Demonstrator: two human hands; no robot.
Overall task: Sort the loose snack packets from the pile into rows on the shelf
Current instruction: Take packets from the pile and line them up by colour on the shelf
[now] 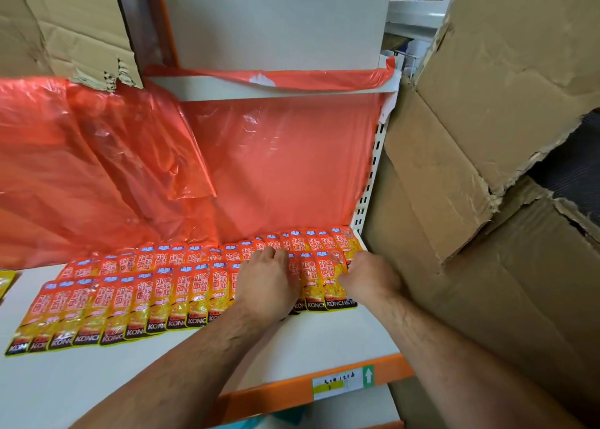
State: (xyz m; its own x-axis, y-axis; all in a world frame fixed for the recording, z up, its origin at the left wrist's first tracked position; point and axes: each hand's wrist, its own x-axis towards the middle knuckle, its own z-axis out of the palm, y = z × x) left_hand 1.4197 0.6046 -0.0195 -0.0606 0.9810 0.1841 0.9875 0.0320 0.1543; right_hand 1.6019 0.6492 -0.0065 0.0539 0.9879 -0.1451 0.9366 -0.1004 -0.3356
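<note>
Orange and yellow snack packets lie in two overlapping rows on the white shelf (324,341): a front row (156,302) and a back row (311,240) against the red plastic. My left hand (268,281) lies flat on the packets near the right end of the front row, fingers straight and pressing down. My right hand (368,276) rests at the right end of that row, its fingers curled onto the edge of the last packet (331,282). Whether it pinches that packet is hidden by the hand.
Red plastic sheeting (276,162) covers the shelf's back and drapes to the left. Torn cardboard boxes (487,136) stack tight against the right side. A yellow packet (6,282) peeks in at the far left. The orange shelf edge (292,393) carries a price label.
</note>
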